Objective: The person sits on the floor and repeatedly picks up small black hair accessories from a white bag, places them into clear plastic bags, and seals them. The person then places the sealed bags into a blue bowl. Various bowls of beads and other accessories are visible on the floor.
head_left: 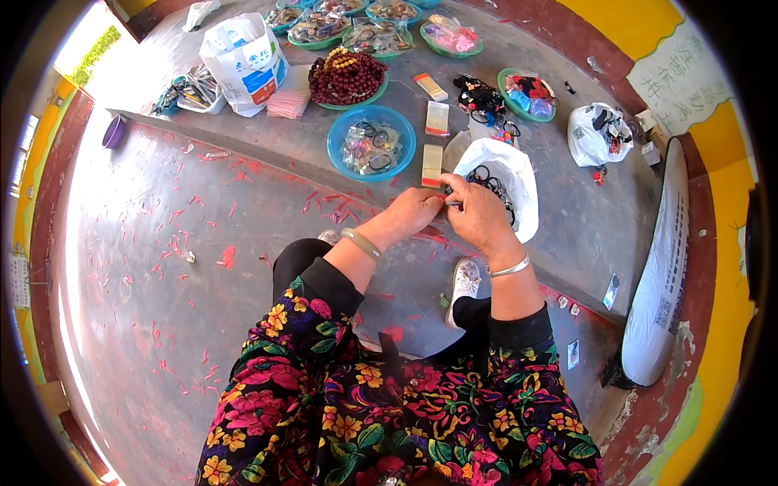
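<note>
My left hand (416, 211) and my right hand (480, 215) meet just above the step's edge, fingertips pinched together. Something small and dark sits between them, too covered by the fingers to name. Right behind my right hand stands a white bag (523, 190) with its mouth wide, holding several black cord loops (496, 185). A small flat box (432, 166), pale with a red end, lies just beyond my fingertips. To the left of it is a blue basin (333, 146) with small clear packets and dark bands inside.
On the raised floor stand a basin of dark red bead strings (348, 78), a white printed bag (243, 65), several bowls of packets and a green bowl (527, 95). A stuffed white bag (598, 134) is at the right. Red scraps (228, 257) litter the lower floor.
</note>
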The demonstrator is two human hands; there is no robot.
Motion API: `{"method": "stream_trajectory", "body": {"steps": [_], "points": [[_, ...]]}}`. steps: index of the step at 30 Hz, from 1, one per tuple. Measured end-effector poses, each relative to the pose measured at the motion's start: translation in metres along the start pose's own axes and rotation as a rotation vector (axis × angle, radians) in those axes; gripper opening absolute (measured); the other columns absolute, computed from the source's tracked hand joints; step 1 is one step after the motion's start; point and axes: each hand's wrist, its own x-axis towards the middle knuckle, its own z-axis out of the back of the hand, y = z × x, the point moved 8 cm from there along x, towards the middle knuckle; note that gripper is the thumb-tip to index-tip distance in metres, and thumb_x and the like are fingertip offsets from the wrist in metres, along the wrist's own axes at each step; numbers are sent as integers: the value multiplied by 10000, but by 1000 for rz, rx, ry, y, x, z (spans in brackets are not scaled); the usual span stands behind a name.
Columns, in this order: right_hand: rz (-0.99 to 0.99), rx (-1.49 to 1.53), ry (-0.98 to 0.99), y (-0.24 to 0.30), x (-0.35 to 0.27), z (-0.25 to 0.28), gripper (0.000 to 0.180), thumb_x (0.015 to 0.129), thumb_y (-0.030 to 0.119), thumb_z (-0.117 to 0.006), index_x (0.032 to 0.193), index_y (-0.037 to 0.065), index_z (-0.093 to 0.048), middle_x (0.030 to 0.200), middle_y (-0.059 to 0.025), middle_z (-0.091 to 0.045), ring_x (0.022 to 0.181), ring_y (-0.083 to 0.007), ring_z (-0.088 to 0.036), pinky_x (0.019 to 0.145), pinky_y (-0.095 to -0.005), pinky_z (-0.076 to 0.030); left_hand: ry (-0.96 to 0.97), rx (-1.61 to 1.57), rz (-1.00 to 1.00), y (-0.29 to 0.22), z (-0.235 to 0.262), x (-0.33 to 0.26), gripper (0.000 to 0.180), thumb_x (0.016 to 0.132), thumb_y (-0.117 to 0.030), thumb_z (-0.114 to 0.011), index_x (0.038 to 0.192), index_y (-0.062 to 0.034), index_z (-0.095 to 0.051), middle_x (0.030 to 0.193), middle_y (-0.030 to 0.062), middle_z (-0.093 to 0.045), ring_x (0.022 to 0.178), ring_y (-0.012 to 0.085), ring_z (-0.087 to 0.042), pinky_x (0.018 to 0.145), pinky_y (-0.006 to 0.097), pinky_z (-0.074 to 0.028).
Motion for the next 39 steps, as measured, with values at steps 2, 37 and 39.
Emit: {"method": "stream_trajectory", "body": {"steps": [2,37,39], "points": [[44,-9,-41,2,-1,5,374,726,65,-520,1091,133,-558,840,-66,-669,861,-286,-606,721,-402,-471,8,-119,33,-9,-5,-6,348,904,-186,-383,1128,40,-526,1007,127,-612,885,215,-631,751,336,-543],[-94,253,55,-4,-5,19,191,748,89,-601,924,57,-666,587,-97,-568,527,-176,-531,517,-300,-411,15,-556,-37,-18,-2,-9,336,822,20,-564,1156,23,-525,978,91,-595,835,163,-622,737,294,-532],[-79,164,67,-2,-4,18,220,746,138,-576,942,89,-663,564,-121,-553,523,-241,-552,519,-332,-423,21,-509,-37,-18,-3,-9,333,825,26,-558,1157,23,-524,984,88,-594,841,156,-618,746,286,-528]]}}
